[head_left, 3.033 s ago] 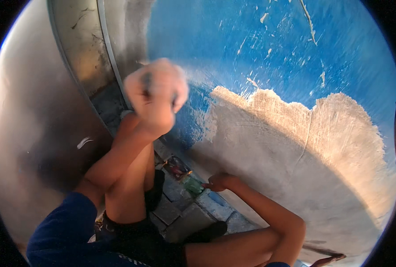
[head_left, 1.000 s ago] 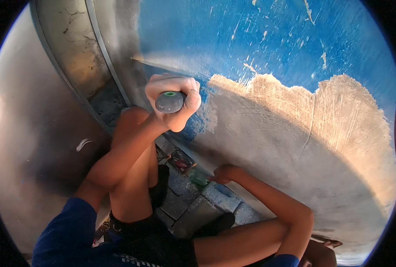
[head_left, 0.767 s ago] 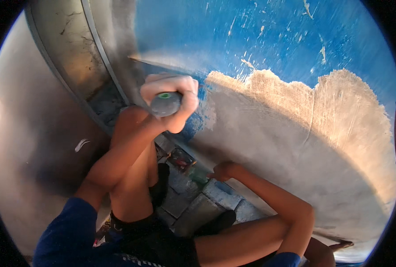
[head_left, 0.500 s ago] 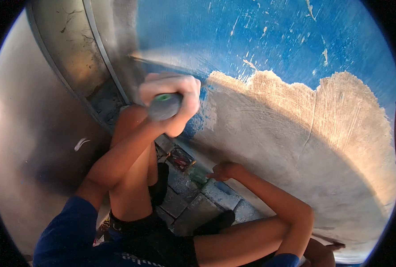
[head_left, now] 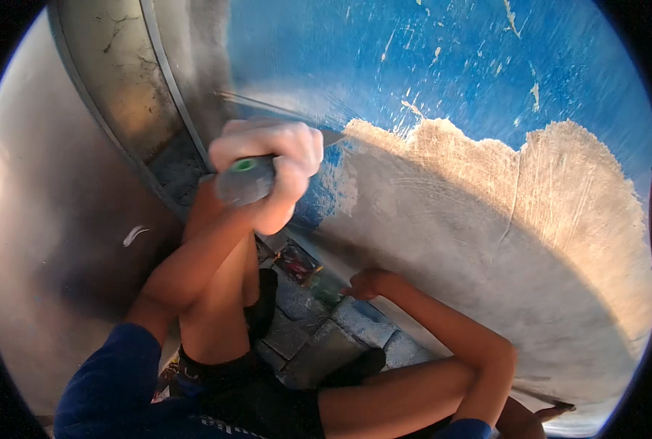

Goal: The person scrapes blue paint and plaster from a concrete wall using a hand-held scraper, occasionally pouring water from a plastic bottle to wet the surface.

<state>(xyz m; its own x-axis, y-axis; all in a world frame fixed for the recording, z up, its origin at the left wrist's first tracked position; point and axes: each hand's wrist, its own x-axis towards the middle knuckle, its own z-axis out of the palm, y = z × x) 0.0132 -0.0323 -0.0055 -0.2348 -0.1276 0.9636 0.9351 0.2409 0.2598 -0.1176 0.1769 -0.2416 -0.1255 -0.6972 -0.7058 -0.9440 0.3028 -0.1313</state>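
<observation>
My left hand [head_left: 271, 164] is wrapped round the dark grey handle of a scraper [head_left: 247, 183] with a green ring at its end. The scraper's metal blade [head_left: 332, 137] shows past my knuckles, close to the edge between blue paint [head_left: 443, 51] and the bare grey-beige patch [head_left: 443, 197] on the wall. Hand and handle are slightly blurred. My right hand [head_left: 370, 283] is low by the foot of the wall, its fingers curled. Whatever it may hold is hidden.
Grey paving blocks [head_left: 322, 344] lie between my bent legs, with a dark red wrapper [head_left: 297, 263] on them. A smooth metallic surface [head_left: 70, 219] curves along the left. Another person's hand [head_left: 560, 410] appears at the lower right, against the wall.
My left hand has shifted a little left with the scraper, and the blade now shows beyond the knuckles. My right hand has barely moved.
</observation>
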